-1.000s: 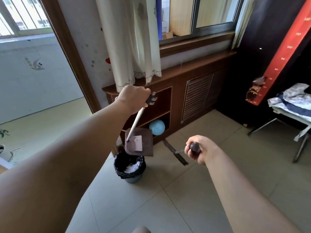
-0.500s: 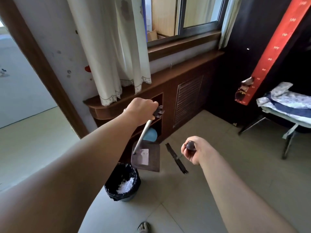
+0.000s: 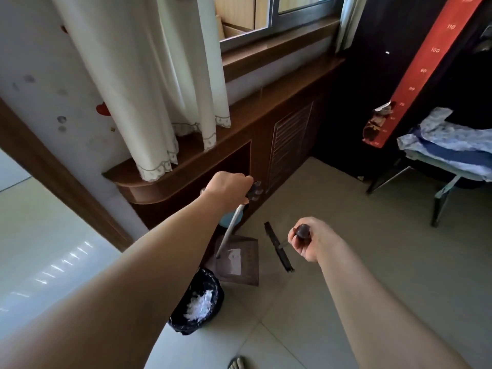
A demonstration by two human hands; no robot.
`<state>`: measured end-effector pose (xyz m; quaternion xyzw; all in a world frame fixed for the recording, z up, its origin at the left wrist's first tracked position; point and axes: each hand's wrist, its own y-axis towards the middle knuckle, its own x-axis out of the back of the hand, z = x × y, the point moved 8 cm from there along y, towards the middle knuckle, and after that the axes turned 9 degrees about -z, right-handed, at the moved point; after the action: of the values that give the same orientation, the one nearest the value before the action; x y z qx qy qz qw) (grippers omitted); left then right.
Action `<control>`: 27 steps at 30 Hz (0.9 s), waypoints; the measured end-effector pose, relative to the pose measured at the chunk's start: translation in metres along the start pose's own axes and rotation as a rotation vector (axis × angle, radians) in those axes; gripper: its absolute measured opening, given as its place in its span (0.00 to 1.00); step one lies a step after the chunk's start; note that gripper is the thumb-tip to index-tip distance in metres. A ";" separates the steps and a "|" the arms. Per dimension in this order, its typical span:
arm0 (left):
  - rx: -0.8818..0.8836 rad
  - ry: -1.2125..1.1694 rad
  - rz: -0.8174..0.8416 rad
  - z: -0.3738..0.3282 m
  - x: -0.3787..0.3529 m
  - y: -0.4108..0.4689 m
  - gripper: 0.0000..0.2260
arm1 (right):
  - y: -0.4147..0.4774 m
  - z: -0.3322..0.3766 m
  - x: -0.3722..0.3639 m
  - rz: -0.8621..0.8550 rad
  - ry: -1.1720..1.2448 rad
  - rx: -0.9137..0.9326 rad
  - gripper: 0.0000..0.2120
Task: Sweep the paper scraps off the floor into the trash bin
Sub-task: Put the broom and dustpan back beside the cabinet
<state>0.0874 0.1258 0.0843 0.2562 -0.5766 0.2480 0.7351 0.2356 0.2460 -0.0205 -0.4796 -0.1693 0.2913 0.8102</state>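
Right hand (image 3: 310, 242) was closed around the dark knob at the top of the broom handle; the broom (image 3: 278, 247) head hung just clear of the floor (image 3: 346, 275). Left hand (image 3: 229, 189) was fisted on the grip of the dustpan (image 3: 238, 262) handle, the pan tilted, with one pale paper piece on it. Trash bin (image 3: 197, 306), black-lined, sat just below and left of the pan, white paper scraps (image 3: 199, 306) inside. Left forearm covered part of the bin rim. Beyond: wooden cabinet (image 3: 266, 145), curtain (image 3: 149, 83), window. Compared with half a second before, the pan sat lower and nearer the bin; both grips unchanged.
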 end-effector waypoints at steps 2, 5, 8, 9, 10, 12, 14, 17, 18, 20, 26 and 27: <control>-0.013 -0.003 0.022 0.004 -0.013 0.009 0.15 | 0.011 0.006 -0.011 0.006 0.024 -0.008 0.09; -0.025 -0.018 0.058 0.007 -0.029 0.019 0.15 | 0.023 0.014 -0.026 0.014 0.044 -0.026 0.07; -0.036 -0.022 0.087 0.013 -0.043 0.031 0.15 | 0.034 0.028 -0.040 0.035 0.087 -0.047 0.07; -0.041 -0.022 0.099 0.016 -0.047 0.035 0.15 | 0.038 0.032 -0.045 0.041 0.101 -0.052 0.08; -0.046 -0.015 0.109 0.020 -0.051 0.039 0.15 | 0.043 0.036 -0.050 0.054 0.109 -0.055 0.08; -0.055 0.015 0.119 0.027 -0.058 0.050 0.13 | 0.052 0.047 -0.064 0.089 0.113 -0.055 0.09; -0.063 0.028 0.141 0.034 -0.068 0.058 0.13 | 0.061 0.056 -0.077 0.098 0.115 -0.060 0.10; -0.077 0.038 0.179 0.045 -0.085 0.073 0.15 | 0.070 0.073 -0.102 0.133 0.111 -0.067 0.13; -0.080 0.040 0.187 0.049 -0.090 0.076 0.15 | 0.073 0.078 -0.110 0.142 0.104 -0.062 0.14; -0.082 0.055 0.207 0.057 -0.103 0.083 0.15 | 0.081 0.088 -0.127 0.156 0.083 -0.057 0.16; -0.037 0.043 0.264 0.086 -0.139 0.099 0.12 | 0.119 0.100 -0.184 0.191 0.092 -0.085 0.11; -0.041 0.042 0.270 0.088 -0.141 0.100 0.11 | 0.124 0.099 -0.189 0.197 0.097 -0.087 0.10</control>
<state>-0.0719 0.1324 -0.0259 0.1559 -0.5951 0.3384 0.7121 -0.0039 0.2391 -0.0800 -0.5421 -0.0945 0.3384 0.7633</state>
